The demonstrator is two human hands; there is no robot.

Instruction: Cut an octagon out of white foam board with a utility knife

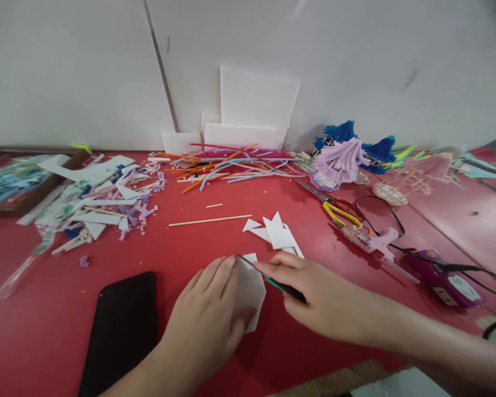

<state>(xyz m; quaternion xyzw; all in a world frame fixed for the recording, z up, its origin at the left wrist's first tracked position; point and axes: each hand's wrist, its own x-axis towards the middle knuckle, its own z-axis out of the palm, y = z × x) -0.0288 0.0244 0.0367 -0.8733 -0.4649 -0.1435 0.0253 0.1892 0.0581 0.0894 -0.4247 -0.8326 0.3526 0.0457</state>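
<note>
Left hand (209, 314) flat, fingers spread, pinning white foam piece (250, 289) to red table (182, 248) so it can't slide; right hand (314, 292) grips craft knife (268, 278), blade on its edge.

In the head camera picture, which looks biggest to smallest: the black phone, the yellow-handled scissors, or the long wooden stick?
1. Black phone, though it lies nearest the camera, which enlarges it.
2. Long wooden stick and yellow-handled scissors: similar length, too close to rank; the stick is much thinner.
</note>
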